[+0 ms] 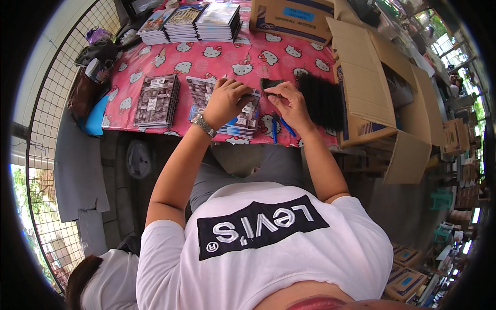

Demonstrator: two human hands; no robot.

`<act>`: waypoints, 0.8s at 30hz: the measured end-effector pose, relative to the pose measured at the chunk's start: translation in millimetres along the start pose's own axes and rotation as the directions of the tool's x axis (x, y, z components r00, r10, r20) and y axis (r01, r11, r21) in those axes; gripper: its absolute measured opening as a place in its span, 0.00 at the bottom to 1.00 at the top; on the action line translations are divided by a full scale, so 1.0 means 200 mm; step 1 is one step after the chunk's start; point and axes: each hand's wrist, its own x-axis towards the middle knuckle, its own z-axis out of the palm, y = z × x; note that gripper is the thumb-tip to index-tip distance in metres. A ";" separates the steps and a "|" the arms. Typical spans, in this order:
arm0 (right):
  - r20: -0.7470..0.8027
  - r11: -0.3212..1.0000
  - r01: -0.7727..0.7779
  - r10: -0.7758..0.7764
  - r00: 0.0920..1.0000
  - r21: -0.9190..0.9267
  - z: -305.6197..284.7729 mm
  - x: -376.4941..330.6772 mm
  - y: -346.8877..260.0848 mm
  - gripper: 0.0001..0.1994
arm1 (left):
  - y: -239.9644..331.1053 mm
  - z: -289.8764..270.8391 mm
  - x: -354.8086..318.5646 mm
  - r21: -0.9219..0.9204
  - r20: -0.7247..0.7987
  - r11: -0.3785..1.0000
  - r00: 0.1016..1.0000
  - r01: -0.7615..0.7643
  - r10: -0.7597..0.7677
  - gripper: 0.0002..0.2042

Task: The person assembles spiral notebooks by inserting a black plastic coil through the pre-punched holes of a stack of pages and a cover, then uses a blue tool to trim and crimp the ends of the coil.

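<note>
1. Viewing from afar, I see the table [114, 114], covered in pink cloth printed with white cat faces.
2. On its right I have a cardboard carton [361, 77] with its flaps spread wide.
3. Behind the work, near the far edge, I find a second carton [289, 18], its printed side facing me.
4. Left of that, I count three neat stacks of books [168, 28] standing side by side.
5. In front of the wearer I see the work pile [251, 118]: notebooks with grey, brick-patterned covers, blue showing lower down. It lies near the front edge of the table, under the left hand.
6. Just left of it I see a matching stack of notebooks [156, 101], dark binding along its right side.
7. Beside the carton with spread flaps, I make out a dense black heap [320, 101] of fine strands.
8. I see the left hand [227, 98] bent over the work pile, fingers curled together; I cannot tell whether they grip anything.
9. I see the right hand [290, 103] at the pile's right, thumb and forefinger close together; I cannot tell what they pinch.
10. Below it I see a blue-handled tool [275, 133].
11. Next to the right fingertips I notice a small dark piece [270, 83].
</note>
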 end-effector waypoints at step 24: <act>0.143 0.993 -0.092 0.080 0.987 0.080 0.04 -0.02 -0.08 0.11 | 0.09 -0.01 0.00 0.100 0.052 0.995 0.998 0.024 -0.029 0.18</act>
